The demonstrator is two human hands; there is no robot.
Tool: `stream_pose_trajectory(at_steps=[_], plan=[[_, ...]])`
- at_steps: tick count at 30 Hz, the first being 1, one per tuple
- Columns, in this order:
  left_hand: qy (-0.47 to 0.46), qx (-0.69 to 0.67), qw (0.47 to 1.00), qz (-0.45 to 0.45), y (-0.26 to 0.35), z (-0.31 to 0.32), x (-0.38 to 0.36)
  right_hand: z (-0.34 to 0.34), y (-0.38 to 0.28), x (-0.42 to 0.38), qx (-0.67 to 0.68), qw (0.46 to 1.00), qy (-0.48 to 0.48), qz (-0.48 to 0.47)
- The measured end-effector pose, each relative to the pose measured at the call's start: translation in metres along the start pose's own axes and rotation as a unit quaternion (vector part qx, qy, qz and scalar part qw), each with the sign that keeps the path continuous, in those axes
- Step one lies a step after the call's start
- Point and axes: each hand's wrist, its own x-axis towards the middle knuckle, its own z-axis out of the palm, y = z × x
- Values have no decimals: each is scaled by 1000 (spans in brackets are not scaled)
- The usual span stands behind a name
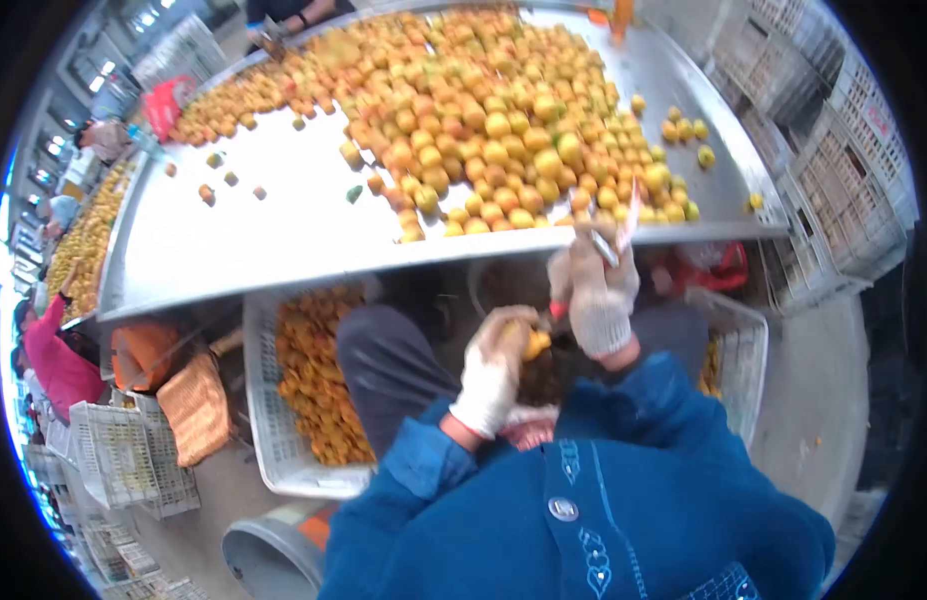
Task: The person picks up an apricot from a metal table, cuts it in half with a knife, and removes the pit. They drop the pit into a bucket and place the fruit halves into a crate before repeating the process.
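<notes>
My left hand (491,372), in a whitish work glove, is closed around a yellow-orange apricot (536,345) in front of my lap. Beside it and a little higher, my gloved right hand (595,295) is closed on a small hand tool. A shiny metal part (605,247) of the tool sticks up above the fingers, and a red tip (557,310) shows near the fruit; blur hides its exact kind. Just beyond the hands, a large heap of apricots (493,130) lies on a metal-rimmed table (243,235).
A white crate (268,440) of orange fruit pieces stands left of my knees, another crate (748,370) at right. A grey bucket (273,560) is at lower left. Stacked crates (843,190) line the right side. Across the table is a person's arm (308,15); a pink-sleeved person (53,345) works at left.
</notes>
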Motion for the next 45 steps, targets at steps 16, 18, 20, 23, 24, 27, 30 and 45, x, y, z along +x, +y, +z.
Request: stream_pose_trajectory(at_steps=[16,18,20,23,24,27,30,45], plan=[[21,-91,994,-52,25,-3,-5,-10,-16,-5,58,993,57,80],[33,-110,992,-56,27,-7,-7,-15,-20,-14,112,979,67,159],[97,-89,991,3,58,-39,-5,-16,-27,-23,191,938,31,288],[192,-77,976,69,70,-85,-3,-18,-40,-44,200,920,2,337],[231,-62,968,81,76,-100,-6,-21,-44,-52,193,916,-37,350],[315,-33,944,94,76,-155,-14,-26,-58,-72,177,897,-104,392],[383,27,917,110,58,-206,-17,-28,-69,-75,182,872,-127,437],[141,390,910,-1,86,-179,81,-64,-79,-64,20,954,-32,298]])
